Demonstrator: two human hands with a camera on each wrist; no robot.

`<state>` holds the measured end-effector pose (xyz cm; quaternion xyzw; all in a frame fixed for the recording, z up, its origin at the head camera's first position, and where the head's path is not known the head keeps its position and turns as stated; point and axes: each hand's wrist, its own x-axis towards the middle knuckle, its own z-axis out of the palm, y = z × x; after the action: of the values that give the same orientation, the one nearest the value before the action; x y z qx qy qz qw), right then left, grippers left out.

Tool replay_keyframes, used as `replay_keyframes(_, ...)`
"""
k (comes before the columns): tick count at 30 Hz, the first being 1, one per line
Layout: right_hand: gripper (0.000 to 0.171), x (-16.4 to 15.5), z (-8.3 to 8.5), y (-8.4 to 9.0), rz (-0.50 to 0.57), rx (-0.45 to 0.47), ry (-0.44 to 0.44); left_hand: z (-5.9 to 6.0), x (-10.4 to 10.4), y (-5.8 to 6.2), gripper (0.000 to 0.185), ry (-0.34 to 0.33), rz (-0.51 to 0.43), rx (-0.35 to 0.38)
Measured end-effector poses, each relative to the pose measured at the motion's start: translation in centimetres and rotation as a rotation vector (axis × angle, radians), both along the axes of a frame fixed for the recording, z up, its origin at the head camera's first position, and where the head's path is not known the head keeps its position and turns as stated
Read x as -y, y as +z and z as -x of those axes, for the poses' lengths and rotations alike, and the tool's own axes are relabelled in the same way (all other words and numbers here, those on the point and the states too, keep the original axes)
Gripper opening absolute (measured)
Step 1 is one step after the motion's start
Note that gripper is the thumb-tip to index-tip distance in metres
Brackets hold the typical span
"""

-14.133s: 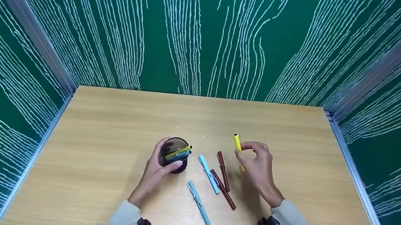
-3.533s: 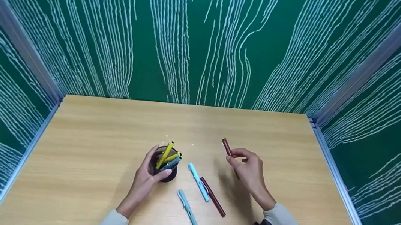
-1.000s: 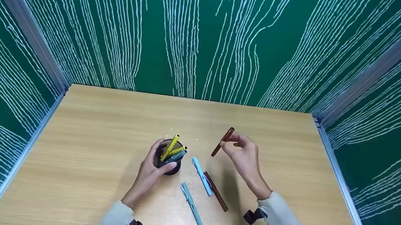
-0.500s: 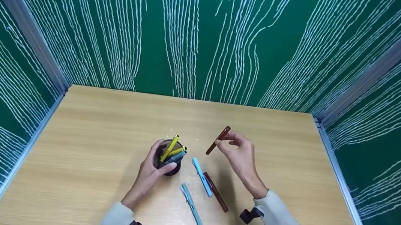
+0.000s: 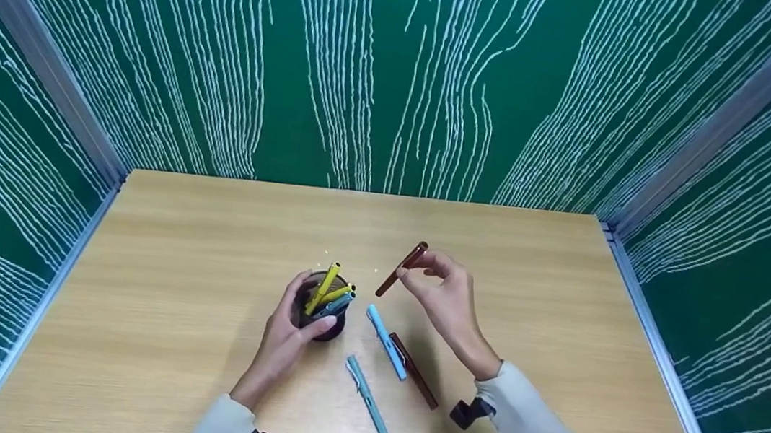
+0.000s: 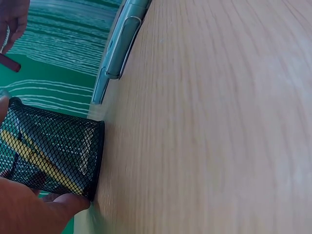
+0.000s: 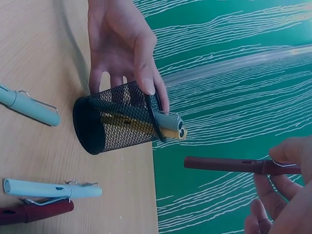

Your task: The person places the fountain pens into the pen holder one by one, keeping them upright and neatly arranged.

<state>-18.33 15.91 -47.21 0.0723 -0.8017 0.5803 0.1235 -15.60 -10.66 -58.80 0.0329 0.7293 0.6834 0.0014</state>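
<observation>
Pale wood table point(image 5: 210, 225), wood grain running crosswise; green walls point(image 5: 314, 143) behind and to both sides, covered in wavering white lines, with metallic posts point(image 5: 699, 143) at the corners.

Dark red pen point(image 7: 219, 165): up in the air, tilted, just to the right of the mesh cup and apart from it. Clip end toward the palm, plain end pointing cupward. Right hand point(image 5: 445, 296) has it clamped between thumb and fingertips.

Black mesh cup point(image 7: 117, 139): left hand point(image 5: 283, 335) wrapped about its side, thumb on the near side by the rim, other fingers round the far side. Whether the base bears fully on the wood, cannot tell. Inside, two yellow pens point(image 5: 324, 286) and a teal pen point(image 5: 338, 303), leaning, ends poking above the rim.

On the wood, right of the cup: light blue pen point(image 5: 386, 342), slanted, with a second dark red pen point(image 5: 416, 376) alongside, the two touching near the clip. Nearer the wearer, a loose teal pen point(image 5: 368, 400), lying apart on a similar slant.

Farther out: pale grey sleeves point(image 5: 535, 430) on both arms, a small black device point(image 5: 470, 412) at each wrist.
</observation>
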Motion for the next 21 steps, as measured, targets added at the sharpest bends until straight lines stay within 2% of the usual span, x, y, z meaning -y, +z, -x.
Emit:
replay_keyframes(7, 0.011, 0.8, 0.1, -0.1, 0.01, -0.019, 0.017, -0.1, 0.1, -0.1, 0.091, 0.005, -0.001, 0.027)
replay_keyframes(21, 0.012, 2.9, 0.5, 0.4, 0.028, -0.028, 0.035, -0.1, -0.1, 0.1, 0.089, 0.007, 0.028, 0.009)
